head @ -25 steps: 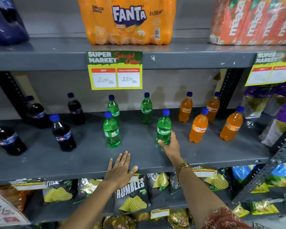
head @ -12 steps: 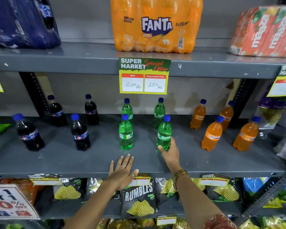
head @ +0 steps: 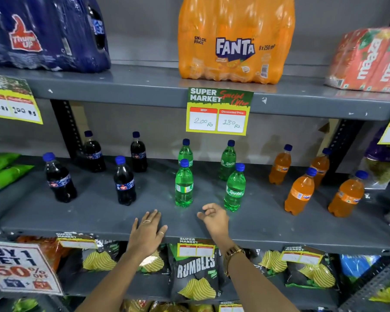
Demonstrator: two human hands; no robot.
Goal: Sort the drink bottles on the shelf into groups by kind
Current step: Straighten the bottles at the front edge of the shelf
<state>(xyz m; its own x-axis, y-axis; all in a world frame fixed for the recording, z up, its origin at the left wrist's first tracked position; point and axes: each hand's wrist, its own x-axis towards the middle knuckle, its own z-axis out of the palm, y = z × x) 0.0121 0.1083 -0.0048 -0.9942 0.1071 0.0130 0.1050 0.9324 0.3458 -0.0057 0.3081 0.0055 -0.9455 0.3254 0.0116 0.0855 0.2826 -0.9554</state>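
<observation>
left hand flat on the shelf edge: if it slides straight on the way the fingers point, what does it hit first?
Probably the front-left green bottle. The left hand lies flat on the middle shelf, fingers aimed back and slightly right. Bare shelf lies between. Depth is hard to judge, so it might slip past on the bottle's left.

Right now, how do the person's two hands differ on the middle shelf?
The left hand lies flat, palm down, on the shelf's front edge; the right hand is lifted, fingers loosely curled, just short of the front Sprite bottle. The right wrist wears a watch; the left hand has rings. Both hold nothing.
</observation>
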